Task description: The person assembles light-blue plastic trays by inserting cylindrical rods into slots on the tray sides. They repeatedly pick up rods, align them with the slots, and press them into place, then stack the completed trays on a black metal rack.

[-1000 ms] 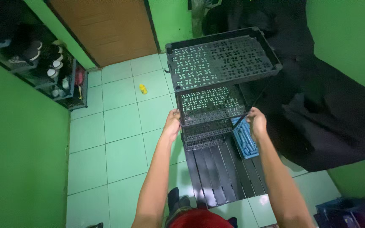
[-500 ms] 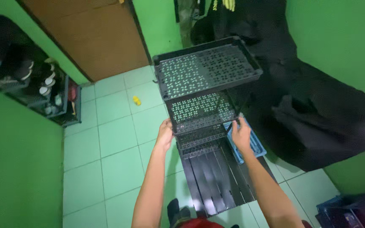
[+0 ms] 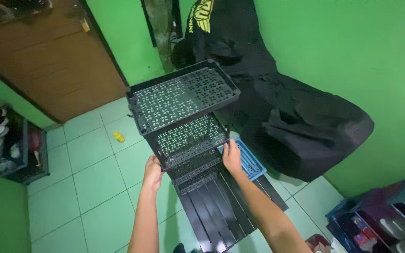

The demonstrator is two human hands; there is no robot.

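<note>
A black plastic rack (image 3: 183,100) with several perforated shelves stands tilted over the green tiled floor. My left hand (image 3: 153,172) grips the left end of its second shelf (image 3: 191,140). On the right end of that same shelf my right hand (image 3: 232,157) holds the edge. Below the shelves lies a black slatted panel (image 3: 223,206) on the floor. A blue perforated piece (image 3: 251,161) lies under the rack's right side, just beside my right hand.
A heap of black cloth (image 3: 301,126) leans on the green wall at right. A brown door (image 3: 48,61) stands at the back left, a shoe shelf (image 3: 10,145) at far left. A small yellow object (image 3: 118,137) lies on the tiles. Boxes (image 3: 380,220) fill the bottom right corner.
The view has tilted up and shifted, showing more of the wall and cloth. Both hands stay on the second shelf's ends and the rack looks slightly raised and closer.
</note>
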